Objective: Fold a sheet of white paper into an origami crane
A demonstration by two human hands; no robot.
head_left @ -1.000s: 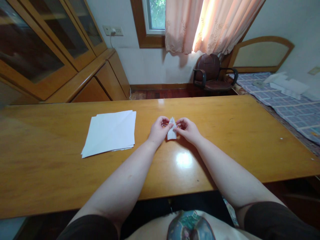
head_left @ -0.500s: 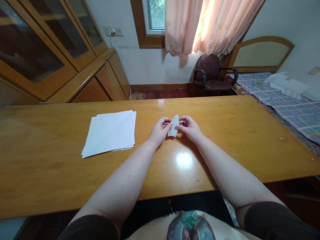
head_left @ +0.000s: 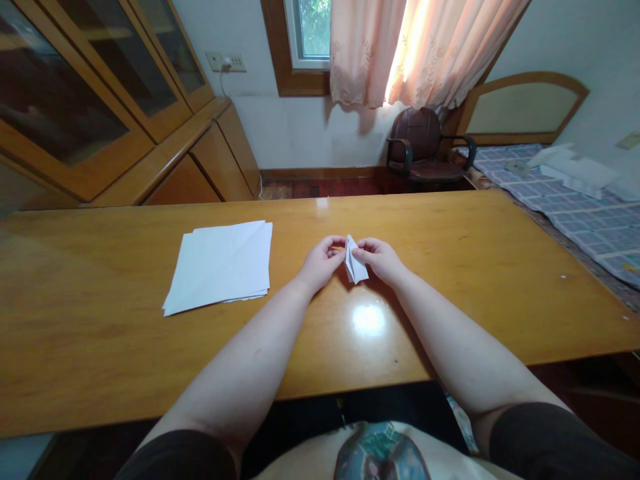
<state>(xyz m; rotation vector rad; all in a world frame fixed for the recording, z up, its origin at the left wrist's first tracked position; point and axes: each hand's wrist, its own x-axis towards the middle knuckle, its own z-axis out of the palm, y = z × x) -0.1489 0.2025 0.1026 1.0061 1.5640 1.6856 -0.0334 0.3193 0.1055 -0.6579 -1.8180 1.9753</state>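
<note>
A small folded piece of white paper (head_left: 355, 266) is held between my two hands, over the middle of the wooden table. Its layers part along a crease, with a narrow tip pointing away from me and a wider end toward me. My left hand (head_left: 325, 257) pinches its left edge with thumb and fingers. On the other side, my right hand (head_left: 379, 258) grips the right edge, thumb on the near face. Left of my hands lies a stack of white paper sheets (head_left: 220, 267), slightly fanned at the corners.
The wooden table (head_left: 120, 360) spans the view, shiny where light reflects. Beyond it stand a brown armchair (head_left: 423, 143) and a bed (head_left: 575, 207) with a checked cover and papers. A glass-door cabinet (head_left: 145, 120) is at the far left.
The folded paper has turned and tilted, its wide end swinging right and toward me, and its layers now show spread apart. Both hands stay nearly in place on it.
</note>
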